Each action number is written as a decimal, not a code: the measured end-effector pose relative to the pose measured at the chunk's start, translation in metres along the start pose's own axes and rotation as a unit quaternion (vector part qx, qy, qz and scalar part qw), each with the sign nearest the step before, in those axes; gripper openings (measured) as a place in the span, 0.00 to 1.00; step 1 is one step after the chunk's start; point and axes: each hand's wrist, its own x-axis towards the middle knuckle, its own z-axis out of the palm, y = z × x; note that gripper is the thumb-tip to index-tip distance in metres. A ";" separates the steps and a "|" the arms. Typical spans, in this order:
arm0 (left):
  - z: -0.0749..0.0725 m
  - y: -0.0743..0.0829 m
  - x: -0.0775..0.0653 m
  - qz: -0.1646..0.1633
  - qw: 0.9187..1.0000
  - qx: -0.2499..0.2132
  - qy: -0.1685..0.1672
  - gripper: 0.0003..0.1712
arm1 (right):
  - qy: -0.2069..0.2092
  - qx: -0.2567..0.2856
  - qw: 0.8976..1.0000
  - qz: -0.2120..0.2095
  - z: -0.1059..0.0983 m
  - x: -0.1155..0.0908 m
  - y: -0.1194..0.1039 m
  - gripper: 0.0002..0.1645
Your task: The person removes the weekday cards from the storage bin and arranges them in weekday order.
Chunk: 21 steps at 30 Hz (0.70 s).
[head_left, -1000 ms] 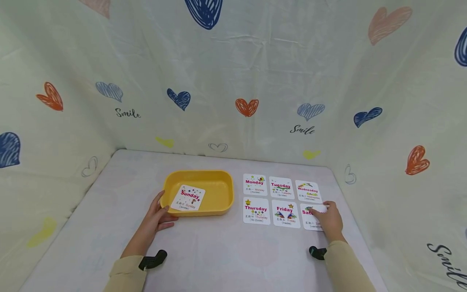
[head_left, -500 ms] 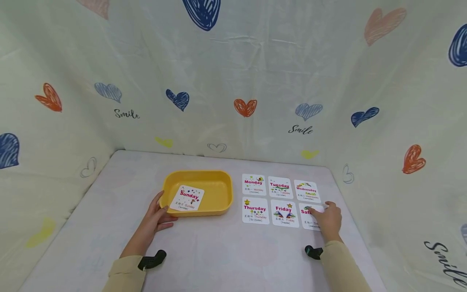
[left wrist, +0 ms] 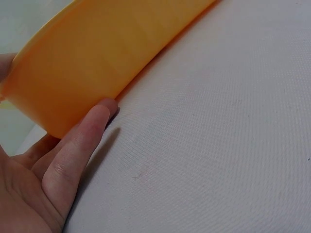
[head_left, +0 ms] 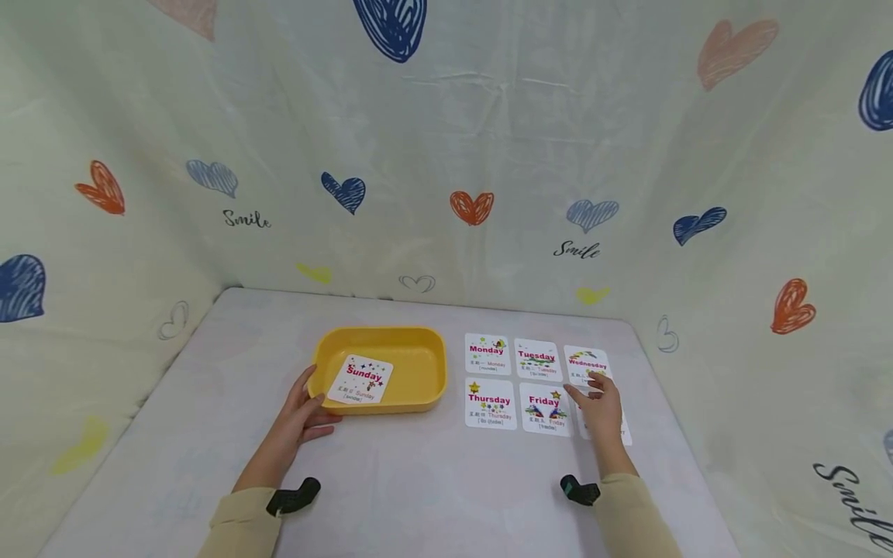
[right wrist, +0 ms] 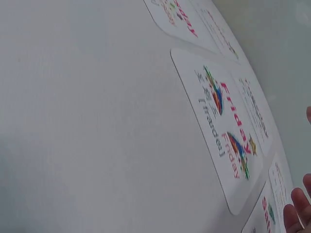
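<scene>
My left hand [head_left: 289,422] grips the left end of a yellow plastic tray [head_left: 422,364]. In the left wrist view its fingers lie against the low outer wall of the tray [left wrist: 87,63]. A Sunday card [head_left: 360,378] rests in the tray. My right hand [head_left: 601,411], holding nothing, hovers with thumb and fingers apart over the Saturday card [head_left: 625,430], hiding most of it. Its fingertips overlap the Wednesday card [head_left: 586,358] in the head view, and the Friday card [head_left: 546,409] lies just left. At the right wrist view's edge, fingertips [right wrist: 290,218] show beside the Saturday card [right wrist: 265,213].
The Monday card [head_left: 486,354], Tuesday card [head_left: 538,361] and Thursday card [head_left: 490,403] complete two rows on the white table [head_left: 432,480]. Behind and beside the table hangs a pale curtain [head_left: 405,139] printed with hearts. Dark wrist mounts [head_left: 293,496] stick out from the sleeves.
My right hand has let go of the Saturday card and moved left, rising above it; the card's right side now shows. The left hand and tray have stayed put.
</scene>
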 end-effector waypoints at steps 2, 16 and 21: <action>0.000 -0.001 0.000 0.003 1.000 0.001 -0.001 0.39 | -0.015 0.012 1.000 -0.006 0.005 -0.003 -0.005 0.40; 0.000 0.000 0.002 0.008 1.000 -0.011 0.004 0.39 | -0.091 0.090 0.991 -0.026 0.048 -0.026 -0.060 0.36; 0.000 -0.001 0.000 0.005 1.000 -0.007 0.000 0.39 | -0.112 0.120 0.985 -0.046 0.064 -0.040 -0.082 0.33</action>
